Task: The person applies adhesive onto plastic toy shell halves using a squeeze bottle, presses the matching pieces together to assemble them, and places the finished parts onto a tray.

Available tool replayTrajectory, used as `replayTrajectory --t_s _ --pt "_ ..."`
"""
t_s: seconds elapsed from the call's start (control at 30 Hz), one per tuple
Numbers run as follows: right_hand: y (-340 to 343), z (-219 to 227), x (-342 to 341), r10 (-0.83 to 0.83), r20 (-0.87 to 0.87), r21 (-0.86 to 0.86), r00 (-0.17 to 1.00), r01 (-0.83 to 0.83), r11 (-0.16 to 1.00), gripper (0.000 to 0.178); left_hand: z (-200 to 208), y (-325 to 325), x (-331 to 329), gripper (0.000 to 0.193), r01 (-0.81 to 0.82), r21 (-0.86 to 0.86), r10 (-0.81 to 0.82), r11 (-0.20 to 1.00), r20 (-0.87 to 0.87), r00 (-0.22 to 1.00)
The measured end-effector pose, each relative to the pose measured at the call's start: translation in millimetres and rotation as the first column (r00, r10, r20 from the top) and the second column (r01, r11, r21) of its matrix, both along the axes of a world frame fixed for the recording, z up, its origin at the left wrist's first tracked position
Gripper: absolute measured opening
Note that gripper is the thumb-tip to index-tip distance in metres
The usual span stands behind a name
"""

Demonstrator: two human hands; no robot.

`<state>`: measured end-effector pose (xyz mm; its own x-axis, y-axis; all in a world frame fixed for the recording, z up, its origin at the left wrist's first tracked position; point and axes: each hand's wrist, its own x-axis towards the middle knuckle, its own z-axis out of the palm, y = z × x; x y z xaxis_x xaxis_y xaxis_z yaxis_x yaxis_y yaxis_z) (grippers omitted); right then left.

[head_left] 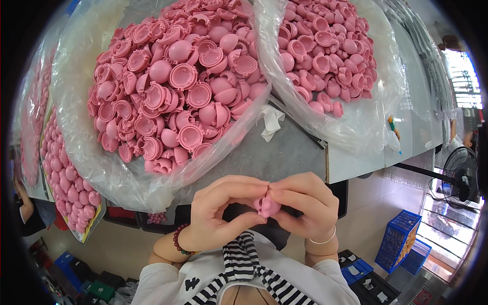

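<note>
Between the fingertips of both hands, just past the table's near edge, is a small pink rounded plastic part (266,207). My left hand (223,206) pinches it from the left with thumb and forefinger. From the other side my right hand (305,206) grips it, its fingers curled and partly covering it. Beyond the hands, a clear plastic bag (137,190) lies open, heaped with pink half-shells (183,76), some cup side up and some dome side up. A second clear bag (351,137) at the right holds smaller pink cup-shaped pieces (323,63).
A scrap of white tissue (272,122) lies on the grey tabletop (292,152) between the bags. At the left, a tray holds pink rounded pieces (68,178). Blue crates (399,239) stand on the floor at the right, near a black fan (460,178).
</note>
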<state>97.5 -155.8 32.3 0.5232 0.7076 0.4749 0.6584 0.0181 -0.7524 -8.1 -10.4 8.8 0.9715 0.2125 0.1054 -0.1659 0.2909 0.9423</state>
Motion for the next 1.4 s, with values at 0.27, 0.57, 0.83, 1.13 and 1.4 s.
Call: replayTrajectory --t_s 0.27,0.57,0.83,1.13,1.4 --pt "-4.8 -2.3 0.9 -0.015 0.080 -0.006 0.997 0.015 1.000 0.033 -2.9 -4.7 0.8 0.035 -0.078 0.150 0.075 0.986 0.028 0.997" --pt "-8.1 -3.5 -4.1 -0.066 0.152 0.035 0.986 0.061 0.998 0.034 -0.8 -7.5 3.0 0.033 -0.130 0.280 0.094 0.951 0.139 0.986" --pt "-10.6 -17.9 -22.8 -0.102 0.165 0.145 0.981 0.079 0.986 0.027 -2.9 -5.3 9.4 0.040 -0.106 0.230 0.079 0.967 0.123 0.989" --pt "-80.9 -15.3 57.2 -0.895 0.115 0.026 0.431 0.899 0.437 0.039 -0.5 5.2 8.0 0.039 -0.066 0.183 0.023 0.981 0.226 0.974" --pt "-107.5 -11.4 98.6 -0.750 0.615 -0.472 0.242 0.876 -0.104 0.041 -14.9 -2.9 3.0 0.066 0.122 -0.493 -0.102 0.861 0.067 0.993"
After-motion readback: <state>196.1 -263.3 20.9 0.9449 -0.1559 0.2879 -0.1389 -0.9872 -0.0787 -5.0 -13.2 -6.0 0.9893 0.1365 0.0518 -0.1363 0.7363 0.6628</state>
